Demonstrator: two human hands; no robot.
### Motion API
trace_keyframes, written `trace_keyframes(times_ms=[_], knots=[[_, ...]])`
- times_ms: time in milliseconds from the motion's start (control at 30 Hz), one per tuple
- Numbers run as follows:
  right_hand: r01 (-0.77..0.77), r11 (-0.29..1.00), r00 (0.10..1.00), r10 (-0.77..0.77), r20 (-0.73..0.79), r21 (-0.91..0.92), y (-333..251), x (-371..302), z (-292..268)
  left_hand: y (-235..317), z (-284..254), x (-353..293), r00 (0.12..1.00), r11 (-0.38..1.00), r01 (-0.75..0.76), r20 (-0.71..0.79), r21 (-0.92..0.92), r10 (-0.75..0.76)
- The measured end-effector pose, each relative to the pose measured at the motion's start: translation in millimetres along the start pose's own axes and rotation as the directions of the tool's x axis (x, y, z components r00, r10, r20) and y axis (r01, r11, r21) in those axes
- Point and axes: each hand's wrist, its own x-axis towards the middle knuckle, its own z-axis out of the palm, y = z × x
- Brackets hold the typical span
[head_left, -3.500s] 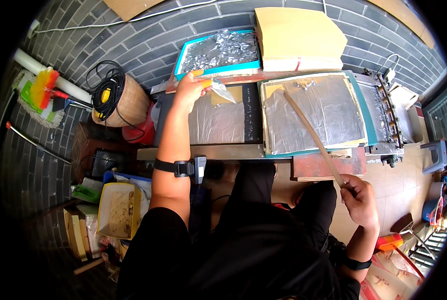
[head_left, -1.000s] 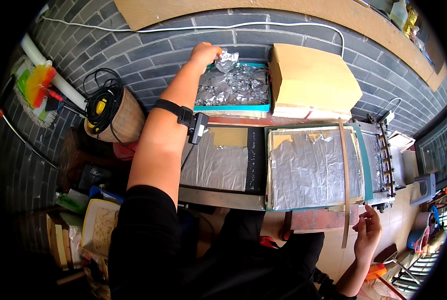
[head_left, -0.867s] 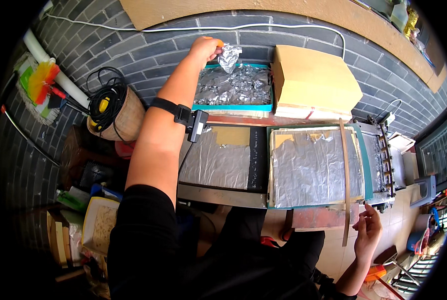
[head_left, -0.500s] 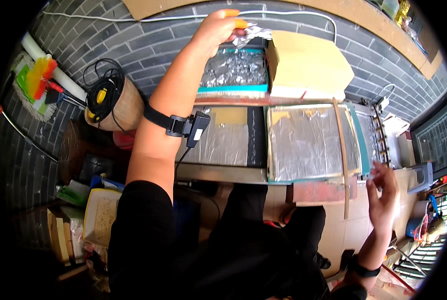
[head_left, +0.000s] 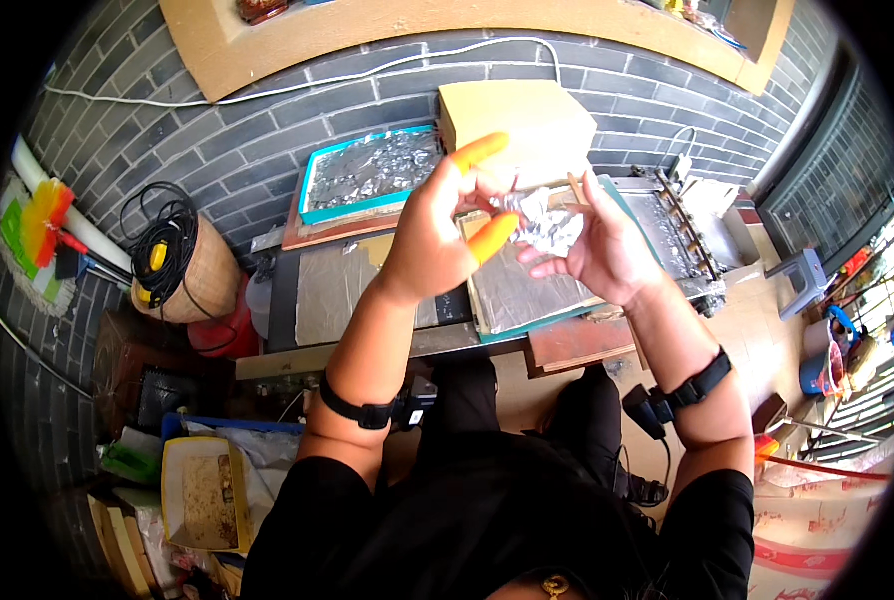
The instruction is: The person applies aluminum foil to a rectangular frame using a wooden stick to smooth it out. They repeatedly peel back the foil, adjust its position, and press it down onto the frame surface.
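A crumpled piece of silver foil (head_left: 549, 230) is held up between my two hands above the bench. My left hand (head_left: 425, 238), with orange-yellow covers on its thumb and a finger, pinches the foil's left side. My right hand (head_left: 615, 245) grips its other side, thumb up and fingers curled under it. Below them lies a stack of flat silver sheets (head_left: 507, 305) on a teal board, partly hidden by my hands. Another silver sheet (head_left: 332, 292) rests on the dark surface to the left. Behind it, a teal-rimmed tray (head_left: 319, 213) contains crumpled foil.
A yellow box-like block (head_left: 517, 112) stands against the grey brick wall (head_left: 297, 120). To the right is a metal frame with a row of knobs (head_left: 689, 230). A basket with coiled black cable (head_left: 204, 270) stands left, and a grey stool (head_left: 805, 275) far right.
My left hand has come down and toward the middle with the foil, from above the teal tray. My right hand has risen from the bench's right side to meet it. The view has shifted.
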Motion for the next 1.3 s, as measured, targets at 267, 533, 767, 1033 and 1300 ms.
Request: trace_keyframes(times_ms=[267,533,767,1033,1300], knots=[[0.16,0.985,0.976,-0.167,-0.142,-0.057,3.2,-1.1,1.5,-2.4,4.9,-38.1,0.993,0.993,-0.116,0.025,-0.006,0.116],[0.248,0.724,0.943,-0.333,-0.011,-0.643,-28.5,-4.4,22.9,-20.2,15.5,-58.4,0.932,0.9,0.158,-0.241,-0.405,-0.272],[0.125,0.811,0.954,-0.257,-0.156,-0.572,-20.8,2.7,22.4,-19.7,43.4,-58.0,0.908,0.856,0.325,-0.119,-0.402,-0.401],[0.111,0.846,0.976,-0.193,-0.105,-0.521,-17.5,-0.6,10.2,-23.7,30.7,-64.1,0.867,0.708,0.469,0.121,-0.528,-0.484],[0.005,0.494,0.977,0.184,0.11,-0.87,-21.5,-15.3,22.9,-23.2,34.9,-71.8,0.885,0.739,0.427,0.071,-0.521,-0.461]])
